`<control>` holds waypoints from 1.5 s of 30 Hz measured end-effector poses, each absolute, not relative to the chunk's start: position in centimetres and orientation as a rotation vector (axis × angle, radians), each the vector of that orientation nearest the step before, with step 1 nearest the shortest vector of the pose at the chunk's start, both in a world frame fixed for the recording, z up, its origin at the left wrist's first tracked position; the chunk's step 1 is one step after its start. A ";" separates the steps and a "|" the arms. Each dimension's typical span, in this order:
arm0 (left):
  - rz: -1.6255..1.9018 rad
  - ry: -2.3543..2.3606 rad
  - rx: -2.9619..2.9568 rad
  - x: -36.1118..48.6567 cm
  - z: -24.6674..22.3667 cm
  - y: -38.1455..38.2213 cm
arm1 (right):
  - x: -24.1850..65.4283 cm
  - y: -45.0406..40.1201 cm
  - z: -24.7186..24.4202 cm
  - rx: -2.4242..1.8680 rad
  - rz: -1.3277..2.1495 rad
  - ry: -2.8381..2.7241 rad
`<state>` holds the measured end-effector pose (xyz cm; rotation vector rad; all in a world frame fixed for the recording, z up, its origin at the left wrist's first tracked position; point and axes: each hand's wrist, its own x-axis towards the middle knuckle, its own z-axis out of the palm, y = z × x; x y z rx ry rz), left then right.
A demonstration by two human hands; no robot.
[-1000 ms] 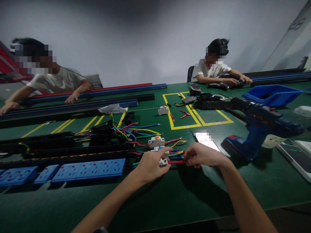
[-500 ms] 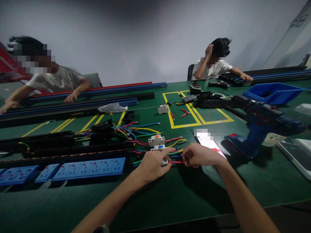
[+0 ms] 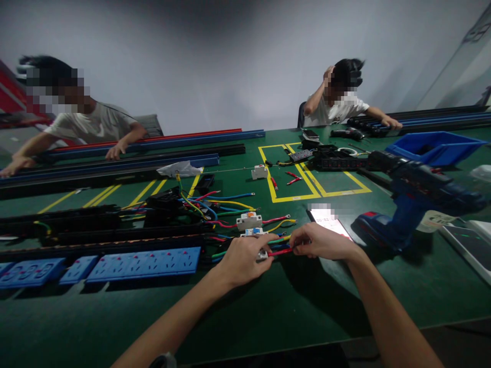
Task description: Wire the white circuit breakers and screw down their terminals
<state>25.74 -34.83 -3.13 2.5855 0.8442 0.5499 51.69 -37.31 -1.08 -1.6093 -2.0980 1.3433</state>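
Note:
Low over the table's near side, my left hand (image 3: 242, 260) grips a white circuit breaker (image 3: 262, 255), its fingers covering most of it. A short red wire (image 3: 279, 252) runs from that breaker to my right hand (image 3: 322, 241), which is closed on its far end in a pinch. Just beyond my left hand lies a breaker with a blue switch (image 3: 253, 232), partly hidden. Behind it is a breaker with an orange switch (image 3: 249, 221), with red wires at both ends. Yellow, green and blue wires pass close to my fingers.
Blue socket strips (image 3: 143, 266) and black housings (image 3: 115, 236) lie left. Right are a lit phone (image 3: 329, 221), a blue cordless drill (image 3: 412, 199) and a blue bin (image 3: 435, 146). Farther off sit a loose breaker (image 3: 260, 172) and red wire pieces (image 3: 293, 179). Two people sit opposite.
My right hand has risen slightly, and the red wire now slants upward toward it. My left hand keeps its grip on the breaker. The whole view has shifted a little.

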 end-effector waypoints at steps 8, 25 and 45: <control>0.537 0.820 2.598 25.7 -3.4 -34.6 | 51.4 -37.3 -0.6 -1.610 1.279 -2.158; 0.492 0.810 2.634 25.6 -3.2 -34.6 | 51.0 -37.5 -0.6 -1.624 1.322 -2.215; 0.495 0.792 2.641 25.8 -3.2 -34.6 | 51.2 -38.2 -0.1 -1.922 1.411 -2.105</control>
